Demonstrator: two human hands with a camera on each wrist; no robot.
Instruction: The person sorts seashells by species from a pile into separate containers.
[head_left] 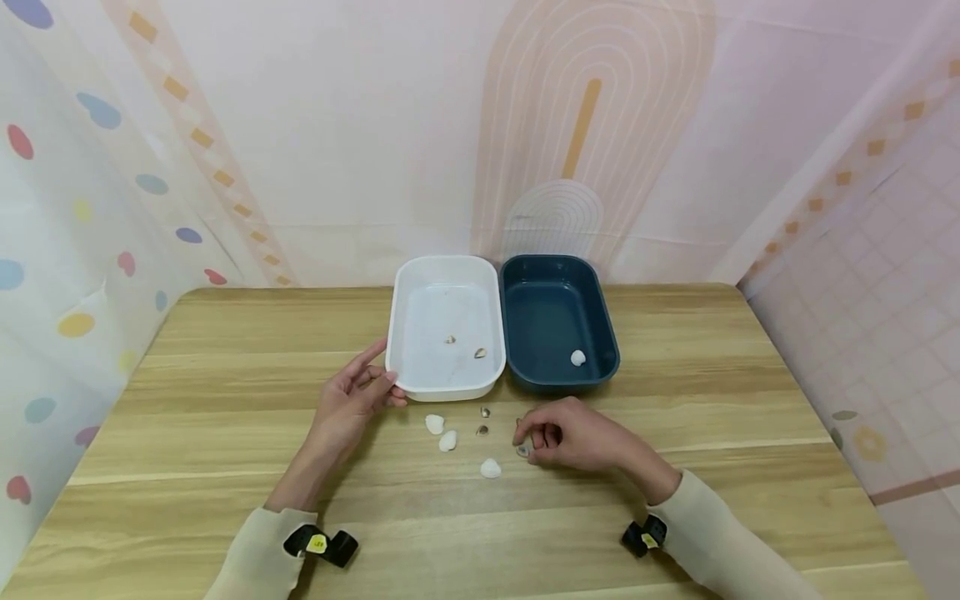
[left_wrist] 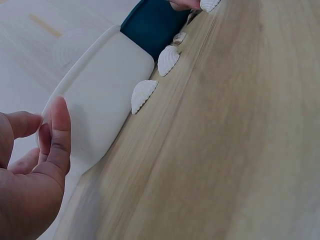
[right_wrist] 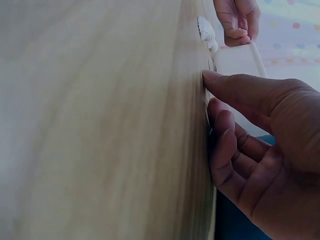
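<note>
Lying on the wooden table [head_left: 480,533], in front of the white tray [head_left: 450,394] and to its right, a small shell [head_left: 522,451] sits between the thumb and forefinger of the right hand [head_left: 577,435]; these 2 digits curl round it, the other fingers are bent, and how firmly they pinch I cannot tell. Directly before the white tray are 2 small brown shells [head_left: 482,430] and 3 white shells [head_left: 447,440]. The left hand [head_left: 347,410] grips the white tray's near left corner, thumb at the rim, forefinger apart from the rest. Inside that tray lie 2 brownish shells [head_left: 480,353]. Just to its right stands a dark blue tray [head_left: 562,387], holding 1 white shell [head_left: 578,357]. Nearer the person than the white tray, each cream sleeve [head_left: 251,558] has a black device [head_left: 302,540] at the wrist. Behind it hangs a patterned cloth [head_left: 360,125]
</note>
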